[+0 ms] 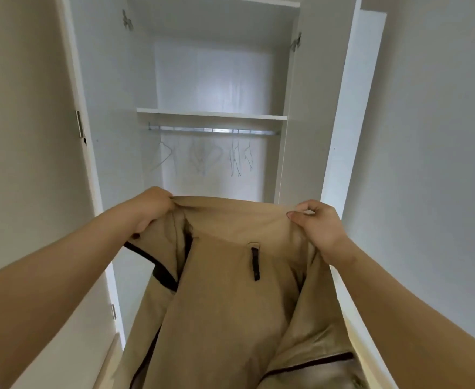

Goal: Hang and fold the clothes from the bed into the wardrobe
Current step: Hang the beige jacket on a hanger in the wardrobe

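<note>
A person stands facing an open white wardrobe (110, 108) and holds a tan jacket (230, 310) up in front of it with both arms stretched forward. The left hand (149, 209) grips the left end of the jacket's collar, its fingers curled over the fabric edge and the thumb tucked beneath. The right hand (319, 223) pinches the right end of the collar between thumb and bent fingers. The collar is stretched fairly taut between the two hands, and the body of the jacket hangs down from it toward the bottom of the view, with the lining side facing the camera. A small dark hanging loop (255, 262) sits just under the collar at the middle, and dark trim (160, 272) runs along the seams on the left side. Inside the wardrobe, above and beyond the jacket, a metal rail (214, 131) runs just under a white shelf (211, 113), and several thin wire hangers (202, 157) hang from the rail. Both wardrobe doors (351, 113) stand open to the sides.
</note>
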Motion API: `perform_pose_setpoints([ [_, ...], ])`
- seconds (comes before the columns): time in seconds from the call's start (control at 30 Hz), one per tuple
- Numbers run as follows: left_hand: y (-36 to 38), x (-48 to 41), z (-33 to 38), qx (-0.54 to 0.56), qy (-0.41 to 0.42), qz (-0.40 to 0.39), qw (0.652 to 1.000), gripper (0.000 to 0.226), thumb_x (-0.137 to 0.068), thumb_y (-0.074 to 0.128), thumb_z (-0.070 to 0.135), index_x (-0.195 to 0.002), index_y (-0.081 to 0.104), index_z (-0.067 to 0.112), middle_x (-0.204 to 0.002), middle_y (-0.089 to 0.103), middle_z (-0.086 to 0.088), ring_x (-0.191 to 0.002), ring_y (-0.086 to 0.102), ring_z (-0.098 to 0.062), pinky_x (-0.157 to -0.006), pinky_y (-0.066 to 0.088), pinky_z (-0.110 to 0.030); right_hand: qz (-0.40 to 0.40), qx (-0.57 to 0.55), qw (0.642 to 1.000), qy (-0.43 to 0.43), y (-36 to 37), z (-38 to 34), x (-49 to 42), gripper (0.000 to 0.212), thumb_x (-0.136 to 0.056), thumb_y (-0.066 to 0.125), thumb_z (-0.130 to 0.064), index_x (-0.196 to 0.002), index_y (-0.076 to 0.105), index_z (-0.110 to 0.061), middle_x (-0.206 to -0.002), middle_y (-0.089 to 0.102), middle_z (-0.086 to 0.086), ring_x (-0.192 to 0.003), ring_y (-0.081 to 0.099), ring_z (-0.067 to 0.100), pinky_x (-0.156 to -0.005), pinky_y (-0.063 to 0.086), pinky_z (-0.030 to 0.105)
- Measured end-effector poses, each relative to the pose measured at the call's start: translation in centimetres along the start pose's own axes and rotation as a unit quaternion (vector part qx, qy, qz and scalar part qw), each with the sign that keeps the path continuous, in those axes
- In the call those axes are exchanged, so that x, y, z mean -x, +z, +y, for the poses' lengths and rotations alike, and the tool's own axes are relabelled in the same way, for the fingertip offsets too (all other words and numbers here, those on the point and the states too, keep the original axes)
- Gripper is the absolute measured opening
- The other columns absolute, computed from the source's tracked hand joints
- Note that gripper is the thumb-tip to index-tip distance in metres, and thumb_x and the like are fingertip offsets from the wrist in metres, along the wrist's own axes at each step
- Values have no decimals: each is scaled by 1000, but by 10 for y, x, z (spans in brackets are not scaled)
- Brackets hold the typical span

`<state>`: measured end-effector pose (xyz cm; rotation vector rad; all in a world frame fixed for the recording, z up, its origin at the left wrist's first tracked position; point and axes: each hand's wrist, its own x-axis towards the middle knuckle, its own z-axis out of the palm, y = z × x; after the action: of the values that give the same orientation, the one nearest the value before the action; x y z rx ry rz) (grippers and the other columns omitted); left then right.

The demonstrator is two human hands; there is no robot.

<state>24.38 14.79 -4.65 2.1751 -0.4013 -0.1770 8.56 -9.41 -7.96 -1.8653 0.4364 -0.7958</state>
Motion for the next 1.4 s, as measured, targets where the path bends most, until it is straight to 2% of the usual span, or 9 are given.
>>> perform_pose_setpoints([
  [0.17, 2, -20, -8, 79, -80, -23, 993, 18, -88, 51, 5, -99, 65, 0, -83, 64, -17, -69, 58, -27, -60, 47, -28, -103, -108, 986, 70, 41, 17, -27, 10, -85, 63, -16, -93, 69, -19, -96, 65, -7, -85, 59, 4, -71, 47, 16],
  [0.33, 10, -46, -19, 150, -83, -38, 984, 12, -87, 56, 5, -88, 68, 6, -89, 67, -15, -77, 61, -27, -77, 51, -35, -341, -84, 927, 134, 103, 22, -51, 71, -68, 78, -40, -131, 48, -29, -116, 57, -10, -100, 61, 12, -83, 52, 25],
  [0.47, 19, -84, -19, 182, -22, -86, 979, 18, -87, 54, 0, -81, 67, 11, -85, 67, -11, -77, 63, -22, -71, 54, -31, -413, -50, 904, 102, 154, 30, -66, 52, -71, 79, -32, -119, 59, -25, -104, 69, -10, -92, 66, 10, -76, 54, 20],
  [0.7, -1, -185, -36, 73, 86, -34, 993, 23, -89, 58, 18, -105, 54, 34, -108, 59, 1, -86, 57, -11, -64, 46, -22, -267, -89, 957, 69, 235, 33, -142, 9, -84, 67, -17, -92, 68, -17, -91, 71, 2, -85, 67, 16, -73, 55, 23],
  [0.83, -22, -243, -70, 137, 135, 102, 976, 72, -80, 70, 33, -139, 30, 26, -126, 40, 3, -112, 42, -12, -94, 39, -27, -153, -121, 976, 94, 285, 24, -204, 5, -87, 61, -13, -89, 66, -13, -89, 68, 9, -84, 63, 23, -80, 53, 32],
  [0.93, -19, -276, -87, 218, 66, 46, 973, 92, -72, 75, 38, -145, 21, 21, -136, 38, 2, -118, 43, -14, -92, 37, -23, -116, -134, 980, 92, 319, 20, -240, 8, -88, 59, -15, -82, 63, -18, -94, 68, 12, -92, 64, 28, -88, 53, 41],
  [1.07, 2, -317, -102, 267, 72, -113, 954, 52, -76, 74, 23, -122, 50, 26, -105, 62, 8, -96, 61, -8, -67, 50, -10, -140, -167, 973, 78, 357, 25, -271, 12, -88, 60, -15, -79, 65, -20, -84, 69, 5, -81, 66, 19, -71, 55, 28],
  [1.27, -12, -382, -124, 288, -7, 14, 958, 24, -94, 52, 30, -113, 57, 18, -84, 60, 8, -75, 58, -4, -56, 46, -8, -259, -196, 941, 92, 389, 53, -318, 3, -86, 65, -20, -87, 68, -21, -89, 73, 1, -83, 69, 15, -69, 55, 20],
  [1.4, -30, -436, -136, 338, -82, 92, 933, 20, -97, 46, 34, -104, 58, 19, -88, 61, 0, -80, 59, -15, -62, 47, -23, -279, -168, 940, 103, 417, 74, -375, 14, -91, 57, -33, -91, 65, -22, -83, 72, -9, -78, 67, 7, -65, 51, 14],
])
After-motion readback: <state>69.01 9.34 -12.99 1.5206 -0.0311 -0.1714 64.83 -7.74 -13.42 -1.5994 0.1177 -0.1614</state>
